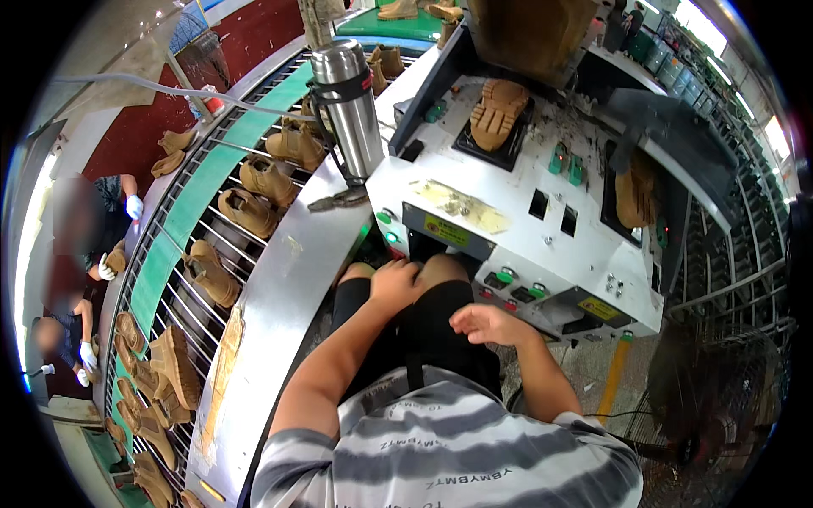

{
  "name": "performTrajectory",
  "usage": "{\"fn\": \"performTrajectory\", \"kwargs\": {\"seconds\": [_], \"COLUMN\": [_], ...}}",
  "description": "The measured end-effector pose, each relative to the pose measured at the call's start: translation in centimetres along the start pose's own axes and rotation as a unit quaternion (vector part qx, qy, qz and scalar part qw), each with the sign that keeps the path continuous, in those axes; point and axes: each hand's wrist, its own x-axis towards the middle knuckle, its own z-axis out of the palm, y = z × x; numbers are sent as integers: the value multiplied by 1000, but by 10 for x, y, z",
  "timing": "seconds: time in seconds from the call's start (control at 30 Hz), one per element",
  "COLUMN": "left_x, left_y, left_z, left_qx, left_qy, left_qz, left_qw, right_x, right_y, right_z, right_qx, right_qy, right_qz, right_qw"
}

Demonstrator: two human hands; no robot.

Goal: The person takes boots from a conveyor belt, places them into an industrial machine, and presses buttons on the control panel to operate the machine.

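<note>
Striped shirt, grey and white: nearest item, cut off by the lower edge; its print is upside down and too small to make out.

Left hand: forearm runs up from the lower edge; hand rests palm down on the left knee, fingers curled over it, clasping nothing else.

Right hand: held just above the lap over the black shorts, fingers loosely bent and empty. Both hands lie near each other, not touching.

White machine: directly ahead of both hands, its front panel with green and red buttons just beyond the right hand's fingertips; lower body hidden behind the knees.

Tan sole: on a black pad, well ahead of the hands. A second brown piece sits in a right-side recess, partly hidden.

Steel flask: upright, ahead and left of the left hand.

Tan boots: on the conveyor rack, far left; farther ones are cut off at the rim.

Floor fan: right of the right hand, dim and hard to read.
</note>
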Motion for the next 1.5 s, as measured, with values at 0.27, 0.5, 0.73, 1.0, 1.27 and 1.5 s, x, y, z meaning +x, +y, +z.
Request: {"fn": "performTrajectory", "kwargs": {"seconds": [0.27, 0.5, 0.73, 1.0, 1.27, 1.5], "left_x": [-143, -193, -188, -193, -120, -66], "left_y": [-143, -164, -161, -165, -139, -37], "left_z": [-94, -93, -99, -98, -104, -114], "left_qx": [-131, -215, -232, -257, -580, -861], "left_qy": [203, 312, 296, 300, 332, 111], "left_qz": [-420, -442, -449, -442, -379, -92], "left_qw": [875, 813, 810, 805, 641, 488], "right_x": [136, 227, 248, 189, 132, 169], "right_y": [-192, -298, -297, -351, -307, -134], "right_z": [-138, -195, -270, -258, -81, 130], "right_qx": [-212, -434, -437, -448, -100, 34], "right_qy": [453, 706, 658, 676, 519, 266], "right_qz": [-347, 110, 244, -3, -264, -379], "right_qw": [793, 548, 563, 585, 807, 886]}}
